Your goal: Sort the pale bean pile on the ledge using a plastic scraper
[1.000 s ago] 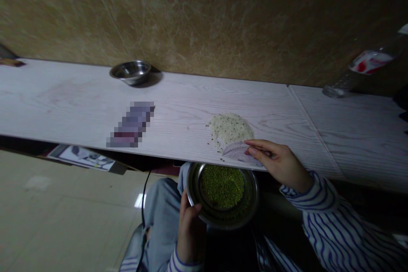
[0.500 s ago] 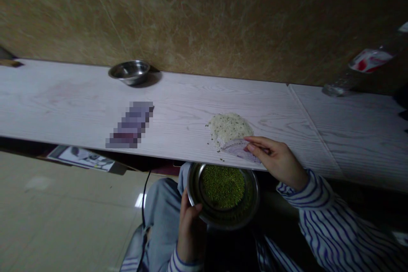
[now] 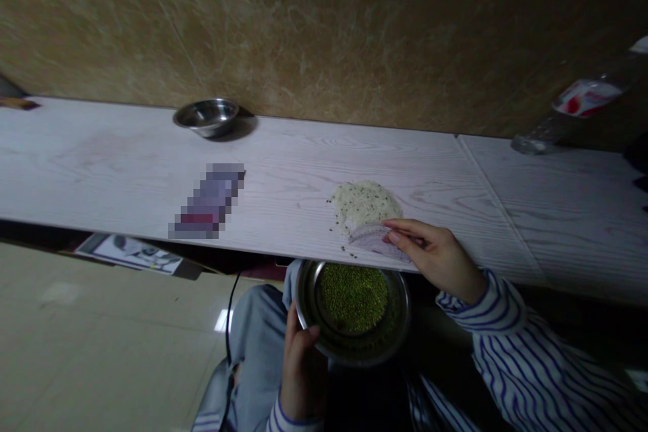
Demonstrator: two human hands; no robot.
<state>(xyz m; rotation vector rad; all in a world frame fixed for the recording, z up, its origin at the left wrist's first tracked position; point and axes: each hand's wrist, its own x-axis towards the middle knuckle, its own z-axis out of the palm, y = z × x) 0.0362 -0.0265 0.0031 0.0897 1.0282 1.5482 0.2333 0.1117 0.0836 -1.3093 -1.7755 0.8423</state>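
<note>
My left hand (image 3: 302, 364) grips the left rim of a steel bowl (image 3: 402, 337) below the table's front edge, over my lap. Many green mung beans (image 3: 354, 297) cover the bowl's bottom. Pinched between the thumb and fingers of my right hand (image 3: 438, 253) is a clear, half-round plastic protractor (image 3: 372, 238). Its curved edge stands at the near side of a heap of white rice (image 3: 367, 202) with dark specks mixed in. Several small dark grains lie loose left of the heap and near the table edge.
On the pale wood-grain table (image 3: 283, 155), a second steel bowl (image 3: 206, 118) stands by the wall at the back left. A pixelated flat object (image 3: 208, 202) lies nearer the front. A clear plastic bottle (image 3: 582, 98) stands at the back right. Under the tabletop a box (image 3: 136, 255) sticks out.
My right hand has moved slightly left with the protractor, along the near side of the rice. The bowl in my left hand has barely shifted.
</note>
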